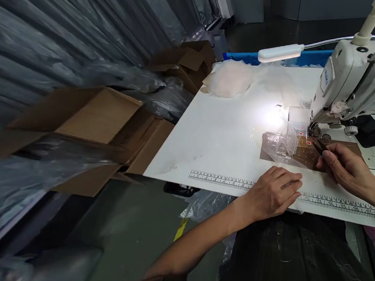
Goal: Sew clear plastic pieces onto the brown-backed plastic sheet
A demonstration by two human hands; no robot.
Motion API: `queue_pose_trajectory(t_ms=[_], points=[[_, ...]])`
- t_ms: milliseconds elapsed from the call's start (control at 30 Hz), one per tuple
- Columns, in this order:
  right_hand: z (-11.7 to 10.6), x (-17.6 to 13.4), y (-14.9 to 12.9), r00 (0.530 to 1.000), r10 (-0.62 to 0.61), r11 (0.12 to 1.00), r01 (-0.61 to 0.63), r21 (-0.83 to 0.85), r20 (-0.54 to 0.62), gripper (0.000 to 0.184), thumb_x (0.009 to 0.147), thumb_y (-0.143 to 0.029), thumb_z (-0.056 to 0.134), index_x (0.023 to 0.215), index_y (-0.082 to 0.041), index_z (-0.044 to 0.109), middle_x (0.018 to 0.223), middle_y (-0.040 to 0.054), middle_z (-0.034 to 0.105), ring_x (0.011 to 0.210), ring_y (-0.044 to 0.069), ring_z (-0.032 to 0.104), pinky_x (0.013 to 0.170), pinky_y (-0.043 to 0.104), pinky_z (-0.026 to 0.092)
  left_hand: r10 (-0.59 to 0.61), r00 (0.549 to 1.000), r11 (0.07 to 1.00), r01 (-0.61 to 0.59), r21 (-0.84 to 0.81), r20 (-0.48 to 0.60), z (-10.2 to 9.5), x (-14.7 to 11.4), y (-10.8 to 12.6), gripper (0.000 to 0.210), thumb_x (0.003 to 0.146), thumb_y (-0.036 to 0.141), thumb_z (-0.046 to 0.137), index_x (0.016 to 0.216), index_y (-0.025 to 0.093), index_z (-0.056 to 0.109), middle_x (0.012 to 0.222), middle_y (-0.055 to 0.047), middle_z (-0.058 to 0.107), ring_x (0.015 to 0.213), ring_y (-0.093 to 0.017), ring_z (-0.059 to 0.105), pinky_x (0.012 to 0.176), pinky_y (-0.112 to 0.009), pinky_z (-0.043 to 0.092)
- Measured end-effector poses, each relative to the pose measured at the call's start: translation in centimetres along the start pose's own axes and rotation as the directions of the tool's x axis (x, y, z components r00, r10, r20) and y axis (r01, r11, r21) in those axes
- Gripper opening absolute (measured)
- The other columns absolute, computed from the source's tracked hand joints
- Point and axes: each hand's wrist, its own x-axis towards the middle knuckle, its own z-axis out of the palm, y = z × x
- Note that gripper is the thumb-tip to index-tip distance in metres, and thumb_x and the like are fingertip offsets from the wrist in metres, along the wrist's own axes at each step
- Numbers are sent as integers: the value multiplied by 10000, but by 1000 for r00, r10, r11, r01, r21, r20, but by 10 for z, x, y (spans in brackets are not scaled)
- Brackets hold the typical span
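My right hand (pixel 347 169) is closed around dark thread snips (pixel 319 146), their pointed blades close to the needle area of the white sewing machine (pixel 338 81). Under and in front of the presser foot lies sheer, shiny fabric (pixel 280 144) with small red marks. It rests over a flat brown strip (pixel 340 145) on the table. Palm down at the front edge, my left hand (pixel 277 192) lies over the printed ruler (pixel 223 180), fingers extended and slightly bent. Its fingertips are left of my right hand, and I see nothing held in it.
A pale heap of sheer fabric (pixel 234 78) sits at the table's far side. The white lamp (pixel 279 53) hangs near a blue-edged bin (pixel 246 58). Open cardboard boxes (pixel 97 115) with plastic stand left of the table (pixel 188 145). A dark phone-like slab (pixel 371 130) lies right.
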Motion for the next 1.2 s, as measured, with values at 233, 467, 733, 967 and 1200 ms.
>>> queue_pose_trajectory(t_ms=[233,467,733,967,1200], points=[[4,20,-16,986,65,885,15,-466,155,586,950,-652,161,669,-251,483,518,32,576,442,182,504,456,300,312,-39,998,995,44,-90,58,0,-4,-2,226,991,216,483,1090,107,655,1174,-97,701,1006,-186,627,882,-349,526],[9,32,-20,977,-23,783,151,-604,214,583,970,-620,223,641,-238,515,505,32,573,434,158,497,448,280,278,-43,997,993,50,-109,64,-6,-3,-4,202,969,197,520,1080,107,663,1179,-95,699,1026,-198,626,879,-356,524],[13,24,-15,991,-36,754,112,-647,130,706,952,-693,84,701,-233,557,471,35,536,395,173,462,434,289,227,-83,994,992,89,-92,73,-4,-7,-1,176,966,200,555,1090,122,653,1179,-83,701,998,-183,640,867,-331,516],[-45,-15,17,964,-242,566,47,-823,-111,654,961,-631,187,825,-211,670,811,192,652,638,333,591,444,395,374,-115,990,979,98,-178,-86,-50,-11,-37,143,975,223,568,945,134,677,945,-51,740,830,-114,687,703,-249,597],[9,5,-1,844,-536,753,456,-474,-40,315,980,-264,429,1214,-177,622,1110,152,672,1035,298,610,861,476,556,-3,1000,999,4,-36,26,-49,53,-91,188,999,201,498,1022,128,670,1009,-86,718,926,-162,678,797,-323,595]])
